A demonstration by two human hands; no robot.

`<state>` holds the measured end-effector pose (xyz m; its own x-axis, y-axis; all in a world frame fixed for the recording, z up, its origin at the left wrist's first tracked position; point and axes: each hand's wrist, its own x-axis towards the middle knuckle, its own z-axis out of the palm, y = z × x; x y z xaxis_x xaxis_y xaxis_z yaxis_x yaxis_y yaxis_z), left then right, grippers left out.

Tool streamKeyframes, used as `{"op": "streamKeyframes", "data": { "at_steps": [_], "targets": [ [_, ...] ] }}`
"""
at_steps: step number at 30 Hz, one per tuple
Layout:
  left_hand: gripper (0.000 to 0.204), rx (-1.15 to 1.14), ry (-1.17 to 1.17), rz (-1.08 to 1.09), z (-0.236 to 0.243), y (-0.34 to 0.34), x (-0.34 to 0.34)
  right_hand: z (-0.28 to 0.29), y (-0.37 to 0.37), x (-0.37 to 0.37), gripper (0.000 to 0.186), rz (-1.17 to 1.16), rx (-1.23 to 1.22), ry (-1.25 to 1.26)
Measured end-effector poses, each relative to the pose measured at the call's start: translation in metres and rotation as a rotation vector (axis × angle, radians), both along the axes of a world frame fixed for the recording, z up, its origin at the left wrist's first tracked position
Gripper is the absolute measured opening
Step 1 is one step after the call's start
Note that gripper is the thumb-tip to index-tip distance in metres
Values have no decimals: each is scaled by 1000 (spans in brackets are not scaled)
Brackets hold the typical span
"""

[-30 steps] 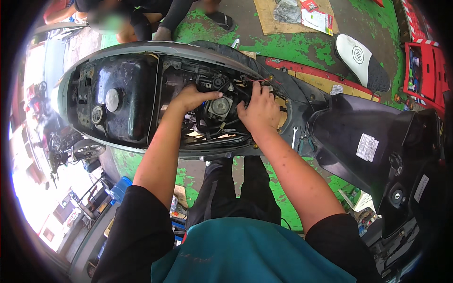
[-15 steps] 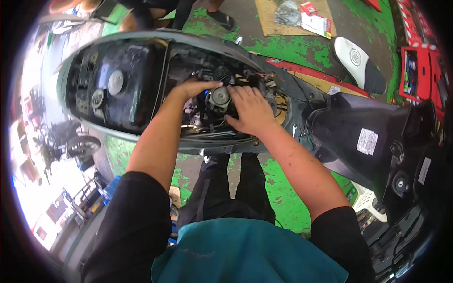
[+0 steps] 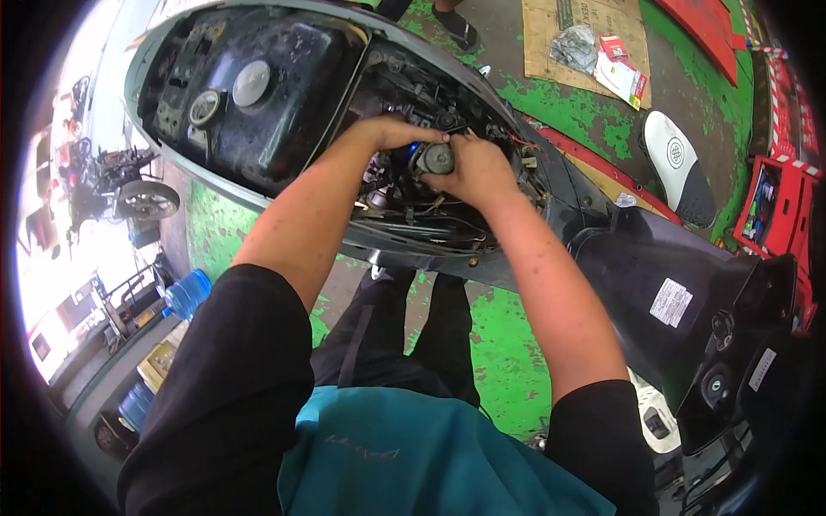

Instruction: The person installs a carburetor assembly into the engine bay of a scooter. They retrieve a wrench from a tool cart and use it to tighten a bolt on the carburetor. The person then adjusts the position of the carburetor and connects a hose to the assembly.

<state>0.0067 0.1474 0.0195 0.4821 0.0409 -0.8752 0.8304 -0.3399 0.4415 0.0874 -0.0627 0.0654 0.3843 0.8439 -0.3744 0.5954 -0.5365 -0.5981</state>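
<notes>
A round, grey-topped carburetor (image 3: 436, 158) sits in the uncovered engine bay of a scooter, with a bright blue part (image 3: 415, 150) beside it. My right hand (image 3: 483, 175) is closed round its right side, thumb on the near edge and fingers on the far edge. From the left, my left hand (image 3: 391, 134) reaches into the bay. Its thumb stretches along the far side of the carburetor to the right hand's fingertips; its other fingers are hidden below. Hoses and cables (image 3: 430, 219) run along the near side of the bay.
A black fuel tank (image 3: 301, 103) fills the scooter's left end, and its dark front panel (image 3: 641, 271) stands at right. Beyond lie cardboard (image 3: 546, 64) with packaging, a white-and-black pad (image 3: 675, 163) and a red cabinet (image 3: 774, 206). A person's foot (image 3: 460, 30) shows at the top.
My right hand has gone from lying with fingers spread beside the carburetor to wrapping round it. My left thumb still reaches along its far side. The whole view has shifted.
</notes>
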Motion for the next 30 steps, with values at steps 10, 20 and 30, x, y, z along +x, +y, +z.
{"op": "streamKeyframes", "data": {
  "at_steps": [10, 20, 30],
  "targets": [
    [119, -70, 65, 73, -8, 0, -3, 10, -2, 0, 63, 122, 76, -310],
    [113, 13, -52, 10, 29, -5, 0, 6, -3, -4, 61, 52, 99, -252],
    [106, -36, -126, -14, 34, -10, 9, 4, -16, -16, 63, -61, 138, -279]
  ]
}}
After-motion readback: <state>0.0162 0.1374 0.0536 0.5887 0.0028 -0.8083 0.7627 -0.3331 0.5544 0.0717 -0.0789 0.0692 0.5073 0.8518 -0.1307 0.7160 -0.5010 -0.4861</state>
